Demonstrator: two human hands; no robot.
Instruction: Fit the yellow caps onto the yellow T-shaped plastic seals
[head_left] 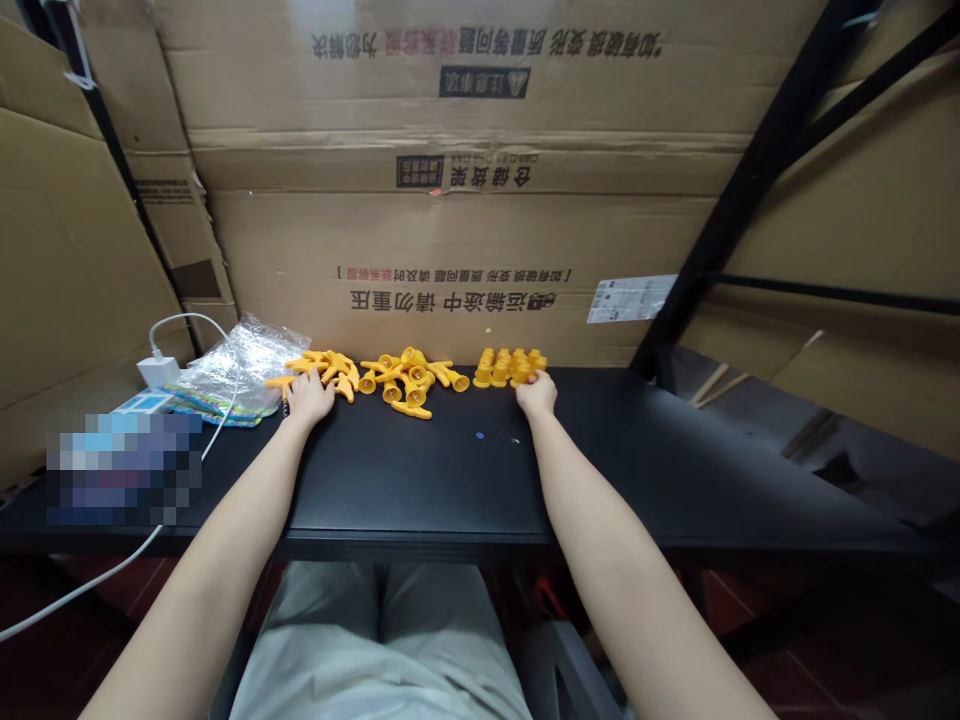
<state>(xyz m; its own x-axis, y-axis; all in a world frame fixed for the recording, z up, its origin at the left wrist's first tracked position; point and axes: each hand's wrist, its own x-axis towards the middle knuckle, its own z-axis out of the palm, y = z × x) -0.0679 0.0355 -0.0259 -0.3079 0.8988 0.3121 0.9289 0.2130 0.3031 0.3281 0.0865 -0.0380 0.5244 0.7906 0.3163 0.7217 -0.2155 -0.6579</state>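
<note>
- My right hand [537,393] has its fingers curled in at the near right corner of the upright cups [501,372]; the fingertips look to be on one, but I cannot tell whether they pinch it.
- My left hand [309,398] lies palm down, fingers loosely spread over the curved pieces [349,380]; its fingertips are lost among them, so I cannot tell if it has hold of any.
- The upright cups stand close together in short rows. I judge them light, stiff plastic, hard to break but easy to tip; I'd take one by opposite sides of its body, clear of its neighbours.
- Between the hands lie the loose cups [417,376], tipped at all angles, some mouths facing me, more curved pieces mixed in. I expect them to roll, so I'd grip across the outer wall.
- The curved pieces look smooth and perhaps a little slippery; I'd pinch one at its middle. The nearest, a lone one [411,410], lies in front of the loose cups with room around it.
- Everything rests on a black table [420,480]. Beyond the left hand are a clear bag [251,360] and a white cable [237,350]; behind all stands cardboard [450,230].
</note>
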